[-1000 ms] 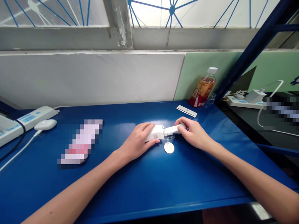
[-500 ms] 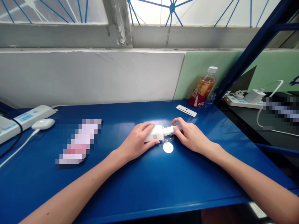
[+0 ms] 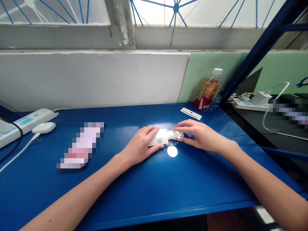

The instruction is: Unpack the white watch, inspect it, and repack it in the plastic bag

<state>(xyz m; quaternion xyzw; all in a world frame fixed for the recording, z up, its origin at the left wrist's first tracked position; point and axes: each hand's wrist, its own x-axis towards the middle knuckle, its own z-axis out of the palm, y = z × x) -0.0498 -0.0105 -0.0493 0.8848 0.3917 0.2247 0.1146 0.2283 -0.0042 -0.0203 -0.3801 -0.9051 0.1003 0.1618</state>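
My left hand (image 3: pixel 138 144) is closed around a small white box (image 3: pixel 161 137) with a printed square code, held low over the blue desk. At the box's right end a white strip-like piece (image 3: pixel 173 134) sticks out. My right hand (image 3: pixel 198 134) pinches this piece between thumb and fingers, with something shiny at its lower edge. A clear plastic loop (image 3: pixel 172 142) shows below the piece, partly hidden. Just in front lies a round white disc (image 3: pixel 172 151). Behind my right hand rests a flat white card (image 3: pixel 191 113) with a dark line and a dot.
A drink bottle (image 3: pixel 208 89) stands at the back right of the blue desk (image 3: pixel 154 192), by a slanted blue post. To the left lie a blurred-out phone-like object (image 3: pixel 80 149), a white rounded case (image 3: pixel 44 127) on a cable and a power strip (image 3: pixel 31 122).
My right hand has shifted its grip on the white piece: the fingers reach further left along its top and the thumb has moved under it. My left hand keeps its hold on the box.
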